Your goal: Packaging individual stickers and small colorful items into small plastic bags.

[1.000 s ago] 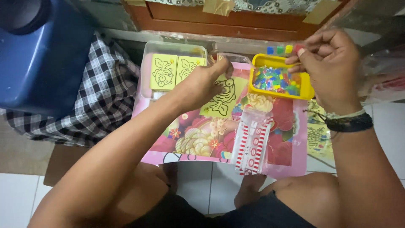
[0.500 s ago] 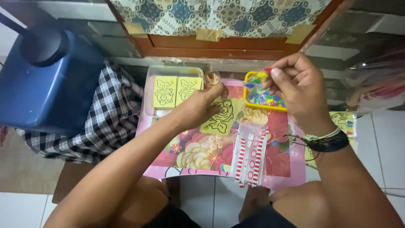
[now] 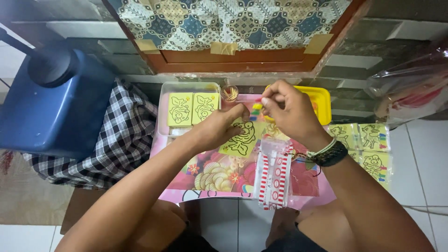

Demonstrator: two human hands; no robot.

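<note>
We saw the left hand (image 3: 219, 128) pressing flat on a yellow fish card (image 3: 240, 139) lying on the pink worktop (image 3: 224, 179), the card tilted, its long axis running from near left to far right. The right hand (image 3: 289, 114) was pinched shut on a small coloured tube (image 3: 258, 103) just above the card, beside the yellow tray (image 3: 323, 100).

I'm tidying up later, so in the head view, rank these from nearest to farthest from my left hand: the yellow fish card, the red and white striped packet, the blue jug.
From the left hand:
1. Yellow fish card: right under the fingers, on the pink board.
2. Red and white striped packet: lower right, near the board's front edge.
3. Blue jug: far left, off the board.
</note>
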